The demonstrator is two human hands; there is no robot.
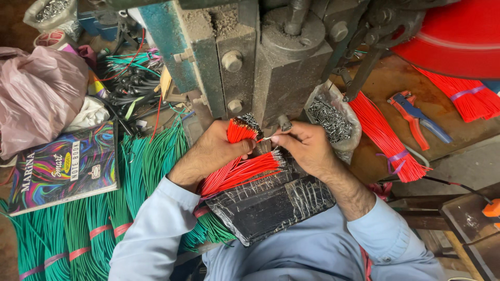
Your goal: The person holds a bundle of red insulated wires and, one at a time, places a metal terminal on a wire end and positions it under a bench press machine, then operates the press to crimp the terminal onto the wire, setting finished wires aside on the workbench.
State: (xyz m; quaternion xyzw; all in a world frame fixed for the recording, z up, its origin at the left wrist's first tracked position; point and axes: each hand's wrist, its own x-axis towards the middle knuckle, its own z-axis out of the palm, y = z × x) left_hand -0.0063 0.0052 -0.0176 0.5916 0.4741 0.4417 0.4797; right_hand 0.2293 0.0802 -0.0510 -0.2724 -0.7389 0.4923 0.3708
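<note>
The red wires (237, 171) lie as a loose bunch just below the dark metal press (271, 62), across a black pad wrapped in clear tape (271, 203) on the person's lap. The left hand (213, 151) is closed around a part of the bunch, with the wire ends standing up between its fingers, close under the press. The right hand (304, 148) pinches one single red wire (263, 139) between thumb and forefinger, also just under the press, and its other fingers are curled in.

These wires look light, thin and bendy. One wire alone probably bends easily, so it seems best to hold it near the end, as the right hand does. The plastic coat may be a little smooth, so a bunch can slide apart if the grip is loose. The bare metal tips look fine and easy to bend.

The place where the wire end meets the press is hidden behind the fingers. The upper part of the press is cut off. To the right of the press, a clear bag of small metal pieces (330, 119) shows, but their shape is too small to tell.
</note>
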